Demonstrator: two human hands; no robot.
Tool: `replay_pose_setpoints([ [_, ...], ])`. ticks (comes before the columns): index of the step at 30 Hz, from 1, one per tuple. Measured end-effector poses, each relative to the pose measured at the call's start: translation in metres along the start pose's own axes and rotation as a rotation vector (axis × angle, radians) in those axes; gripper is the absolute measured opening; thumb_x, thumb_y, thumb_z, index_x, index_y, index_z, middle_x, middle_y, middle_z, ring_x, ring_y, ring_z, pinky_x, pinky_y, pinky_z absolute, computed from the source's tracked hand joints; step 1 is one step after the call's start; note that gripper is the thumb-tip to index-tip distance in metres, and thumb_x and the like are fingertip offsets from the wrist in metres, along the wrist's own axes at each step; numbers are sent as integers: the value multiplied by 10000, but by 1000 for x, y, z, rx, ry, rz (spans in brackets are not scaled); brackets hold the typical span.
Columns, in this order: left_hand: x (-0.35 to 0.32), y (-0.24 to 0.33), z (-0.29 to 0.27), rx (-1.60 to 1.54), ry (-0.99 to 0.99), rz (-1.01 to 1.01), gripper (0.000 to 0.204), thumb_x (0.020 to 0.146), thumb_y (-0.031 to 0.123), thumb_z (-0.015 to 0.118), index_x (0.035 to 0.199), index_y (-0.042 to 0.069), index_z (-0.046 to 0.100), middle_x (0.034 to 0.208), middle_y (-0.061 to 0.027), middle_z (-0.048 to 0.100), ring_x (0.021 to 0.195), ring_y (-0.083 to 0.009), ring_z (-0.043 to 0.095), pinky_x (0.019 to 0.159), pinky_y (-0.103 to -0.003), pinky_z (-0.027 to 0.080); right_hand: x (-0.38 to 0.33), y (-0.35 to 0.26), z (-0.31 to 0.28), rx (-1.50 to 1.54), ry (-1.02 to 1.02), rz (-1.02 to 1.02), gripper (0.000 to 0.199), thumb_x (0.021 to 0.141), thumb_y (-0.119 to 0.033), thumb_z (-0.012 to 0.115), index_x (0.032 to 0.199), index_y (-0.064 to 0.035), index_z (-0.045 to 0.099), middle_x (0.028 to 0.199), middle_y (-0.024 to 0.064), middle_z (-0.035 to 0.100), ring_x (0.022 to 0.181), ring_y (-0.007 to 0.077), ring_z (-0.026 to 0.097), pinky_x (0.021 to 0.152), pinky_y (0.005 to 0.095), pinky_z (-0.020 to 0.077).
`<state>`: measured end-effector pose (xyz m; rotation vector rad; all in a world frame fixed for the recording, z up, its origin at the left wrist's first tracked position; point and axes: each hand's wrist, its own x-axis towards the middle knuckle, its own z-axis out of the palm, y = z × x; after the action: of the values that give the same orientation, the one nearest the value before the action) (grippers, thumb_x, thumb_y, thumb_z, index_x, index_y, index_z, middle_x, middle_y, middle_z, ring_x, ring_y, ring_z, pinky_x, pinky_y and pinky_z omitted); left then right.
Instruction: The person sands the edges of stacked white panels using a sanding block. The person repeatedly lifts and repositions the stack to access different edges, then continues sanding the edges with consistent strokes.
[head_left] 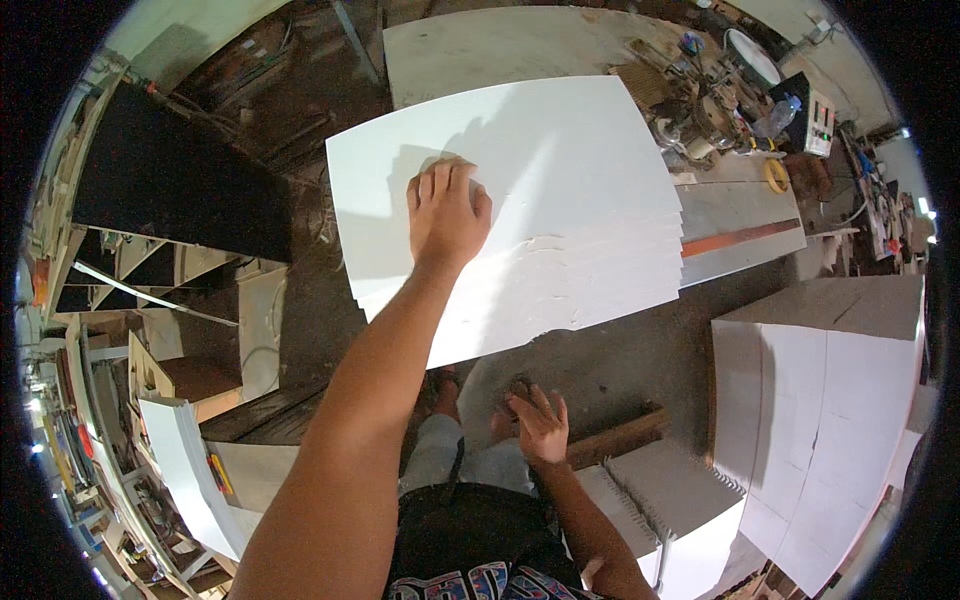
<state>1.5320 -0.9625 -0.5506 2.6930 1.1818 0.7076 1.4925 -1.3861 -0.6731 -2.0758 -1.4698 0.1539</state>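
A stack of large white panels [590, 170] lies in front of me, its sheets stepped slightly out of line along the near and right sides. My left hand [448, 212] rests on the top panel toward the left, fingers apart and a little bent, holding nothing. Below the stack's near edge, over the floor and close to my legs, my right hand [541, 430] hangs with its fingers apart. Nothing shows in it.
Beyond the panels is a pale worktable [480, 50], with tools, a plastic bottle [778, 118] and a yellow ring-shaped roll [776, 175] at right. White stacks [770, 400] stand at lower right. A dark-topped wooden unit [180, 180] is on the left.
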Motion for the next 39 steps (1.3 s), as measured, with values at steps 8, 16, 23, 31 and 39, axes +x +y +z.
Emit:
replay_pose_setpoints([
  [8,1,1,1,0,7,21,439,1133,301,687,1529,116,653,1545,-104,626,1546,-309,540,1379,-556,356,30,-24,-25,303,-118,393,237,1121,-127,781,1303,5,858,1215,227,883,1121,419,841,1036,559,643],
  [16,1,2,2,45,0,8,434,1138,302,677,1527,112,659,1544,-113,629,1544,-308,546,1375,-558,361,58,-51,-36,464,-81,302,278,1081,-170,859,1324,-37,841,1143,217,863,1027,406,839,918,505,660],
  [23,-1,1,3,74,-15,16,430,1149,308,664,1537,124,644,1533,-112,633,1519,-303,559,1375,-553,364,65,-90,-38,1065,-109,655,69,1180,-102,776,1169,-39,752,1136,70,826,1000,63,713,856,322,601],
  [31,0,0,5,39,9,12,434,1144,307,667,1534,118,642,1554,-114,628,1518,-306,558,1373,-554,359,122,-130,-82,1639,2,603,56,1221,-23,657,1210,-44,606,1316,161,824,1195,202,767,1077,393,603],
  [39,0,2,-1,-3,-6,5,450,1124,287,694,1534,106,649,1561,-125,633,1532,-314,559,1371,-558,360,142,-151,-93,1840,-48,507,49,1230,-47,668,1247,-48,622,1380,154,812,1266,242,776,1101,418,599],
])
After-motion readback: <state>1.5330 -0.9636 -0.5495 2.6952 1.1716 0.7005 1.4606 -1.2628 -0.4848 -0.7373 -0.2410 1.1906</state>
